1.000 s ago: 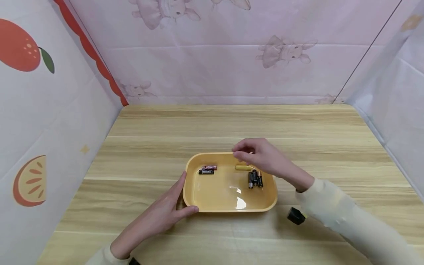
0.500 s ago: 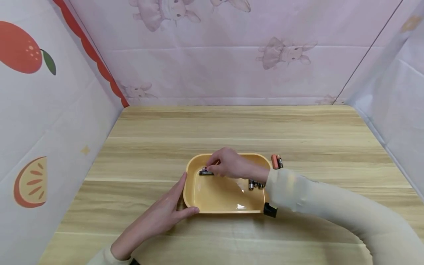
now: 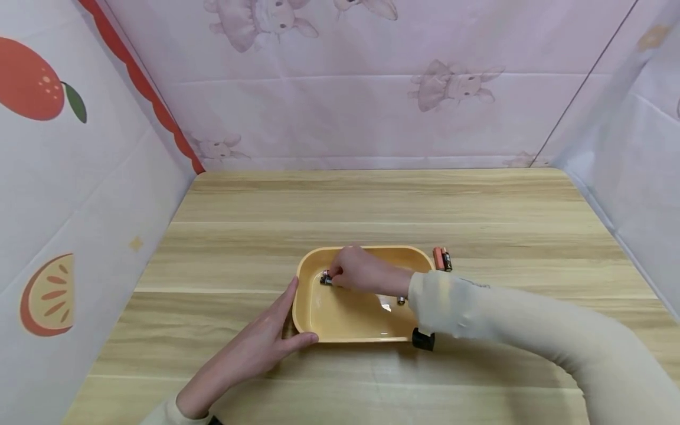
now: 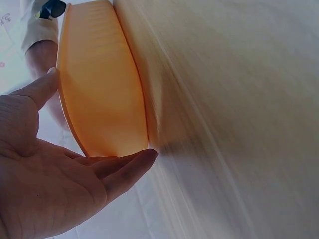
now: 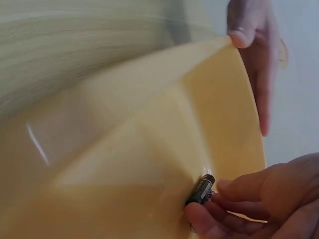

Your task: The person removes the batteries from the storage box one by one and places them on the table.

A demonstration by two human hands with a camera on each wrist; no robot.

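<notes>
A yellow plastic tray (image 3: 345, 321) sits on the table. My left hand (image 3: 260, 342) rests against its left end, straight fingers along the outer wall and thumb on the near rim. In the left wrist view, this hand (image 4: 65, 184) touches the tray wall. My right hand (image 3: 361, 271) reaches inside the tray at its left end. In the right wrist view, a black battery (image 5: 201, 190) lies between its thumb and curled fingers, a red one mostly hidden behind. Which of the two is pinched is hard to tell. One battery end (image 3: 401, 300) shows below the right wrist.
Outside the tray's far right corner, an orange battery (image 3: 438, 258) and a black-and-copper battery (image 3: 447, 259) lie side by side. The wooden table (image 3: 340, 203) meets a pink, rabbit-printed cloth wall (image 3: 340, 118) at the back. The right forearm covers the tray's right part.
My right hand has gone from the tray's far right edge to the batteries at its left end. Two batteries beside the tray have come into view. The left hand stays in place.
</notes>
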